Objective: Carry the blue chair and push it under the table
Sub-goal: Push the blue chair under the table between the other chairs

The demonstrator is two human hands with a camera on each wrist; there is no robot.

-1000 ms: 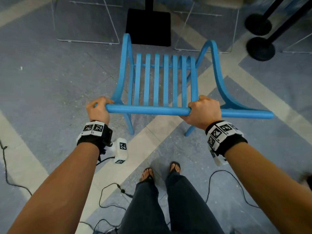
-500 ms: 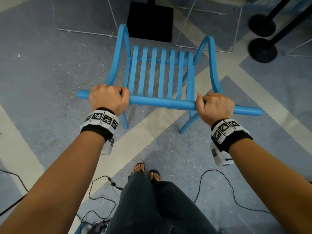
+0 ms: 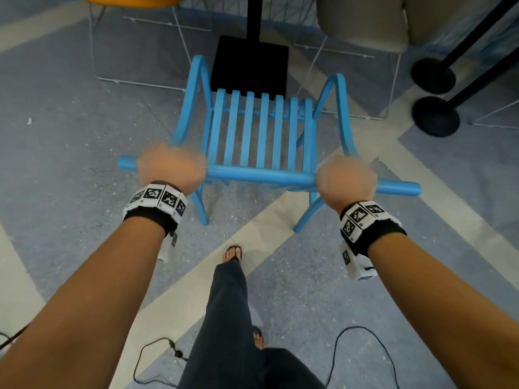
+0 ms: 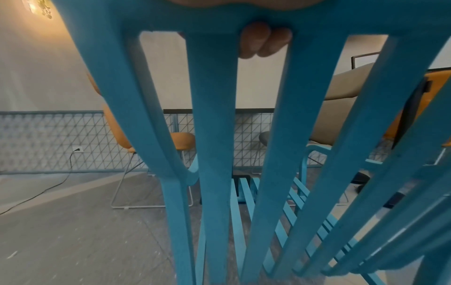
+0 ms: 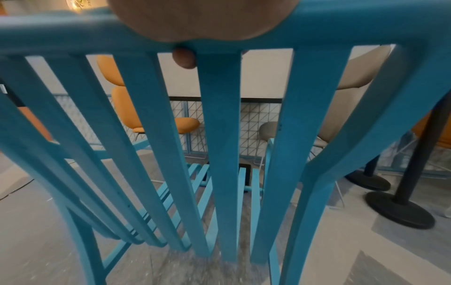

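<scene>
The blue chair [image 3: 261, 130] has a slatted seat and back and a round top rail. My left hand [image 3: 171, 168] grips that rail near its left end; my right hand [image 3: 346, 178] grips it near the right end. In the left wrist view my fingertips [image 4: 264, 41] curl under the rail of the blue chair [image 4: 214, 135]. In the right wrist view a fingertip [image 5: 184, 57] shows below the rail of the blue chair [image 5: 219, 135]. The table's black square base [image 3: 250, 63] and post stand just beyond the seat's front. The tabletop is out of view.
An orange chair [image 3: 132, 0] with a wire frame stands at the far left, a beige chair [image 3: 362, 23] at the far right. Two black round post bases [image 3: 435, 116] sit right of the chair. Cables [image 3: 157, 357] trail on the floor by my feet.
My left hand has slid inward along the top rail and my right hand outward, so the chair now sits squarer before me. The chair and I have moved closer to the table base.
</scene>
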